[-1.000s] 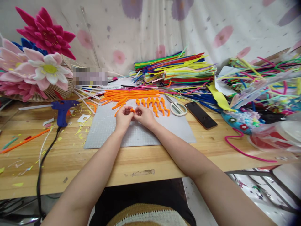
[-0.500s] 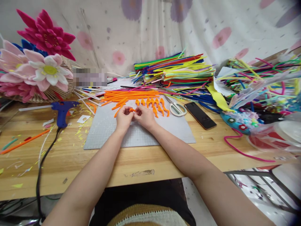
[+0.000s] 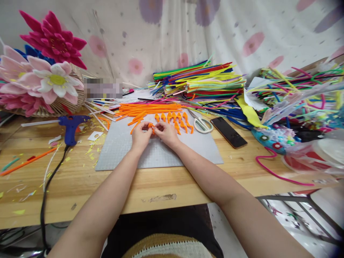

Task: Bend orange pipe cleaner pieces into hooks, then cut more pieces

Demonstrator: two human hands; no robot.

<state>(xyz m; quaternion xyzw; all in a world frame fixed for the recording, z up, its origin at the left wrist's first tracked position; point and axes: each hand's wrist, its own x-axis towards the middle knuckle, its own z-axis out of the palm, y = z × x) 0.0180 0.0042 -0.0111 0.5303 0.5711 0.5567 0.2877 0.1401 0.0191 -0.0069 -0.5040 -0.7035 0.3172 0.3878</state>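
Over the grey cutting mat [image 3: 118, 154], my left hand [image 3: 141, 136] and my right hand [image 3: 166, 133] meet, fingertips almost touching. Both pinch one short orange pipe cleaner [image 3: 152, 126], bent and partly hidden by the fingers. Just right of the hands lie several orange twisted pieces [image 3: 177, 127], each with a wide body and a thin tail, in two rough rows. Behind the hands is a pile of straight orange pipe cleaners [image 3: 150, 108]. White-handled scissors [image 3: 202, 126] rest at the mat's upper right.
A black phone [image 3: 228, 132] lies right of the mat. To the left sits a blue glue gun [image 3: 70, 129] with a black cord. Bundled coloured pipe cleaners [image 3: 199, 79] are stacked at the back. Fuzzy flowers [image 3: 56, 80] stand back left, a plastic tub [image 3: 311, 156] far right.
The orange pipe cleaner between my fingertips has been bent further, and some of it now shows below the fingers. My right hand has shifted slightly; the rest is unchanged.
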